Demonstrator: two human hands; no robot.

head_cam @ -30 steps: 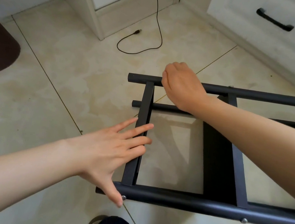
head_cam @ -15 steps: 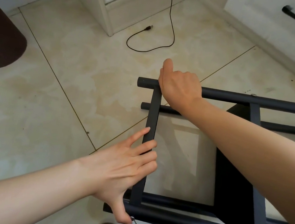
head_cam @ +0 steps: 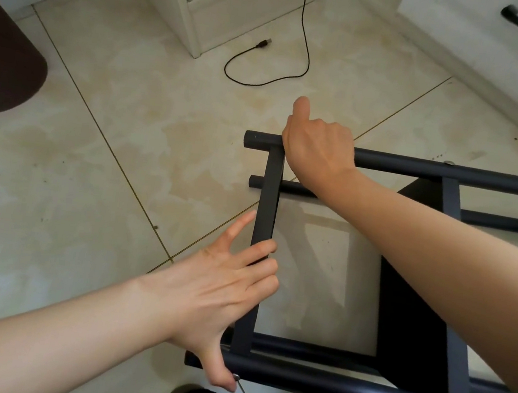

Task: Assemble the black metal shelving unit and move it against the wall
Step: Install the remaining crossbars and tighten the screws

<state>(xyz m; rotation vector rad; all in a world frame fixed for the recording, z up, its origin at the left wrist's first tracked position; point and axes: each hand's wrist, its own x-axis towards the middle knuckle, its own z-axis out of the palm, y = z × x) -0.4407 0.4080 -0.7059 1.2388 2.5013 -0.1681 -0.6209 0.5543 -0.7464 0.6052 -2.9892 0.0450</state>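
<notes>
The black shelf frame (head_cam: 404, 279) is lying on its side on the floor (head_cam: 126, 147), its far pole is gripped by the right hand (head_cam: 319, 145), its end bar is touched by the flat left hand (head_cam: 223, 293), and it should be lifted slowly and kept level

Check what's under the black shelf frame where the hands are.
Under the shelving frame: beige floor tile with frame shadows, seen through the open bay. A black panel sits lower right. The right hand grips the top tube; its forearm hides the floor beneath.
</notes>
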